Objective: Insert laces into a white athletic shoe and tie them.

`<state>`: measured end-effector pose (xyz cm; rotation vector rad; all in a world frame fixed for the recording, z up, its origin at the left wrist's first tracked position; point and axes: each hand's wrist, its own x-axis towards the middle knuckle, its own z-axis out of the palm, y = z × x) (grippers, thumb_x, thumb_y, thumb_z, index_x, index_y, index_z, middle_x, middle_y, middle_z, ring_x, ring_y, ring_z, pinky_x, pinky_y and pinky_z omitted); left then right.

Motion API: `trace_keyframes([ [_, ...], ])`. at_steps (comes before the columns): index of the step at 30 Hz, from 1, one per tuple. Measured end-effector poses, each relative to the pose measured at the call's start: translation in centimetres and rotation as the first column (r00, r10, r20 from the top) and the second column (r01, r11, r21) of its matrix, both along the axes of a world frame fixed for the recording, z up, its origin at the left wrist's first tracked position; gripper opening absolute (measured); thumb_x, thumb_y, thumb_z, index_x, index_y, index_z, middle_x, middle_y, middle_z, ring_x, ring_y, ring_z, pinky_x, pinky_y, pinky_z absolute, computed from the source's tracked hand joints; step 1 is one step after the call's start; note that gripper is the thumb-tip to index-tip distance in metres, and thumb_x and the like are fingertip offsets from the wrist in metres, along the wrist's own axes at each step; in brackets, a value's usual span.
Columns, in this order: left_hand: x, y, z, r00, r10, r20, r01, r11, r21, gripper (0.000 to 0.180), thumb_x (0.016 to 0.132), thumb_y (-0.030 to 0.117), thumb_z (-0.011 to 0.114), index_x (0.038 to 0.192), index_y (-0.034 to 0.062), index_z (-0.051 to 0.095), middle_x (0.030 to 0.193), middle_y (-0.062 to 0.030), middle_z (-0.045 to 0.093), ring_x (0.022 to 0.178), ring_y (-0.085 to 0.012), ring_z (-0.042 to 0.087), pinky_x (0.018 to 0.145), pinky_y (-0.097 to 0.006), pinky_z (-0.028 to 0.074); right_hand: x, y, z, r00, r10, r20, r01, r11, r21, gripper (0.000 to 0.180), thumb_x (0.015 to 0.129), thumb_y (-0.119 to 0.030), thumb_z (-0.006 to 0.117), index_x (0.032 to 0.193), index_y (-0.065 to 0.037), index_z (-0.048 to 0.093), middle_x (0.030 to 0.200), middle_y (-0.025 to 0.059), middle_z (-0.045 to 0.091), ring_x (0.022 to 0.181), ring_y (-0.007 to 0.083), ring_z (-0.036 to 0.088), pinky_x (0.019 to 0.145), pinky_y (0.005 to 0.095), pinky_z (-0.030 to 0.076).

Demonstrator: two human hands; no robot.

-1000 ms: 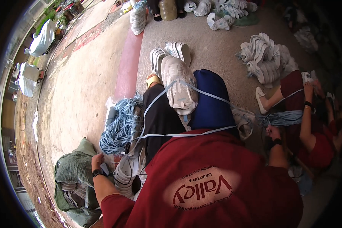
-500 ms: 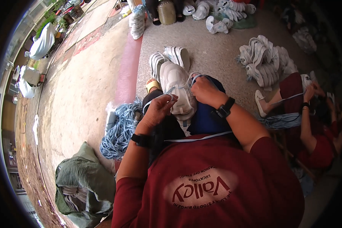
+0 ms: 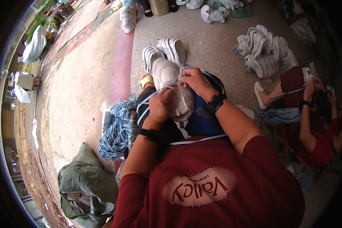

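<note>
A white shoe upper (image 3: 165, 71) lies lengthwise across my lap, between my knees. My left hand (image 3: 161, 103) is closed at its left side, pinching a light blue shoelace (image 3: 152, 94) that trails over my left knee. My right hand (image 3: 195, 82), at the upper's right edge, has its fingertips pinched on the lace too, with a loop standing just beyond them. The fingers hide the eyelets and part of the lacing. Just past the upper, two rows of stacked white uppers (image 3: 171, 50) stand on the floor.
A heap of blue laces (image 3: 119, 131) lies left of my leg, above a green sack (image 3: 88, 182) holding more pieces. To the right is a pile of white uppers (image 3: 264, 53). A co-worker in a red sleeve (image 3: 319, 150) sits close on my right.
My right hand has moved left and slightly up over the upper, nearer my left hand. The left hand has turned and moved a little upward. The whole view has shifted slightly.
</note>
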<state>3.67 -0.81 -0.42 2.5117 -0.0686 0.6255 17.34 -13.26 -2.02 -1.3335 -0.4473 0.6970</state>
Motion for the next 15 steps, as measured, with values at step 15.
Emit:
trace_keyframes([
  [15, -0.1, 0.1, -1.1, 0.997, -0.016, 0.082, 0.028, 0.989, -0.147, 0.019, 0.073, 0.000, 0.053, 0.090, 0.0054, 0.058, 0.102, -0.0073, 0.063, 0.082, -0.0296, 0.062, 0.068, -0.031, 0.050, 0.6, 2.2, 0.9, 0.652, 0.105, 0.751, 0.235, 0.913, -0.332, 0.020, 0.066, -0.012, 0.066, 0.061, 0.000, 0.051, 0.064, 0.0192, 0.058, 0.060, 0.0352, 0.057, 0.054, 0.0397, 0.044],
])
